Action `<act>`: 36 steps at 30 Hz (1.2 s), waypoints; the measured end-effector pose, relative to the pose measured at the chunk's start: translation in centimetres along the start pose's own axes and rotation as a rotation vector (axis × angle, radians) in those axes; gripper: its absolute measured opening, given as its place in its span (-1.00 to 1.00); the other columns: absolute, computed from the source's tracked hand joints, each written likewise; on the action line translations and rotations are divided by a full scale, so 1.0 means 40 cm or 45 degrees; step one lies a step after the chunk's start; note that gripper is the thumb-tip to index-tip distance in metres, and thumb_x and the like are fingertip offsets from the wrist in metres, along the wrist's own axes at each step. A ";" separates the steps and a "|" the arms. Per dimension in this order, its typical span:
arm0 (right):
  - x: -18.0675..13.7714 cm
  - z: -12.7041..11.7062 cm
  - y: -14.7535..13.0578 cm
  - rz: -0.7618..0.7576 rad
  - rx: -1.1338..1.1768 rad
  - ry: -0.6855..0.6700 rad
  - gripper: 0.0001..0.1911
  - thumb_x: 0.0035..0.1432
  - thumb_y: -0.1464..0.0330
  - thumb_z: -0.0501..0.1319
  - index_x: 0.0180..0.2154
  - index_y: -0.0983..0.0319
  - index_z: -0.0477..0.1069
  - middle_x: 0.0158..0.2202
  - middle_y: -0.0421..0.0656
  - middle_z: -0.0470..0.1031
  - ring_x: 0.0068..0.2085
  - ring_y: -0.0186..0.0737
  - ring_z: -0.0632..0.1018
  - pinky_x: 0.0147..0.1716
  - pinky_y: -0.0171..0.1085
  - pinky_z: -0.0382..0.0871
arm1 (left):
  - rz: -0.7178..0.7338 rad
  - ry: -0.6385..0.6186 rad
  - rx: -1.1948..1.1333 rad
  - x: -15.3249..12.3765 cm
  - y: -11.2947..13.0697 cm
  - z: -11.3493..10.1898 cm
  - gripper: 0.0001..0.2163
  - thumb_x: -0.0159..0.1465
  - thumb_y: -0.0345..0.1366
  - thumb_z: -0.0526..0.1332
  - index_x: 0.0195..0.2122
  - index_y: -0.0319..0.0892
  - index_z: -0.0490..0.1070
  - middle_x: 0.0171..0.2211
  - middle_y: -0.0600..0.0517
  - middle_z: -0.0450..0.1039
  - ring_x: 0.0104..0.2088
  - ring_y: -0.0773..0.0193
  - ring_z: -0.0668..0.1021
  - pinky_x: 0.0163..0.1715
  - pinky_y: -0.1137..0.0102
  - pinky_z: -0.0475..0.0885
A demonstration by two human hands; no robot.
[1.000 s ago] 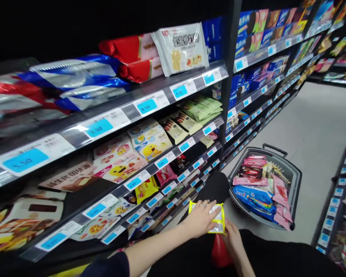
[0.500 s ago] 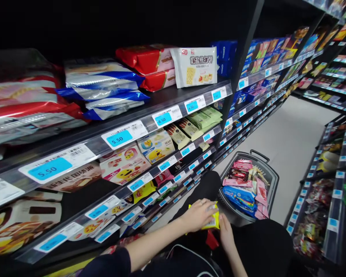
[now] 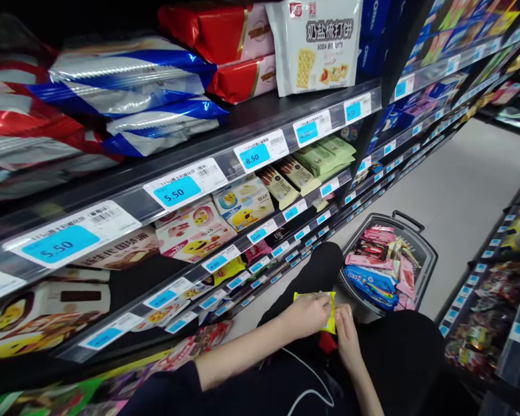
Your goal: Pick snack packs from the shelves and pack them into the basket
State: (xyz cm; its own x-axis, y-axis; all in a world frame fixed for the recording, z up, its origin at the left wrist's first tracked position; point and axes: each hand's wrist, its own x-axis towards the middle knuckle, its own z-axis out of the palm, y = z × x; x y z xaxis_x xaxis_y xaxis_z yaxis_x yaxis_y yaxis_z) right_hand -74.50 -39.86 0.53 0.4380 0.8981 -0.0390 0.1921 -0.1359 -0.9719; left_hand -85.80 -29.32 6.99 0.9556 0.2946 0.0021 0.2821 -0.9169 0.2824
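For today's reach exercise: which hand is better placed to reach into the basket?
Right, probably: right hand holds the yellow packet on the side nearer the basket; left hand is farther.

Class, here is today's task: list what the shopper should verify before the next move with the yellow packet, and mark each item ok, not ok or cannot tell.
1. Grip: the left hand and right hand both hold the yellow packet: ok.
2. Packet front readable: covered by the hands: cannot tell.
3. The basket stands upright on the floor: ok.
4. Room in the basket: heaped with snack packs: cannot tell.
5. Nearest price label legible: 5.50 reads plainly: ok.
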 end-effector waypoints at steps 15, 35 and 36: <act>0.005 0.038 0.091 0.478 0.436 0.020 -0.68 -0.13 0.19 0.31 -0.36 0.20 0.31 -0.57 -0.25 0.38 -0.52 -0.23 0.42 -0.49 -0.27 0.30 | 0.155 -0.112 0.191 0.029 -0.060 0.124 -0.88 0.26 -0.40 0.08 -0.34 -0.28 0.39 -0.40 -0.08 0.42 -0.27 0.17 0.45 -0.34 0.35 0.32; 0.030 0.018 0.141 0.228 -0.057 -0.205 -0.74 0.11 0.16 0.08 -0.43 0.20 0.37 -0.45 -0.15 0.47 -0.41 -0.18 0.48 -0.41 -0.32 0.32 | -0.082 -0.232 0.246 -0.117 -0.091 0.103 -0.83 0.24 -0.46 0.10 -0.14 -0.25 0.32 -0.13 -0.09 0.35 -0.11 0.13 0.36 -0.09 0.26 0.25; 0.031 0.015 0.141 0.227 -0.069 -0.220 -0.73 0.12 0.16 0.08 -0.42 0.20 0.37 -0.45 -0.15 0.47 -0.41 -0.18 0.48 -0.42 -0.32 0.32 | -0.132 -0.224 0.204 -0.118 -0.093 0.108 -0.84 0.25 -0.45 0.09 -0.15 -0.23 0.33 -0.13 -0.07 0.34 -0.11 0.15 0.35 -0.08 0.25 0.24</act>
State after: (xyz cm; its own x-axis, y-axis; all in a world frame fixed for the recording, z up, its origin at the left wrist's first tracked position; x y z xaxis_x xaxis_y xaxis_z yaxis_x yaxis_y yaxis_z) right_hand -73.40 -39.25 -5.12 0.3136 0.9154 -0.2523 0.1744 -0.3167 -0.9324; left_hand -91.01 -28.44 1.78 0.9171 0.3506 -0.1900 0.3757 -0.9193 0.1171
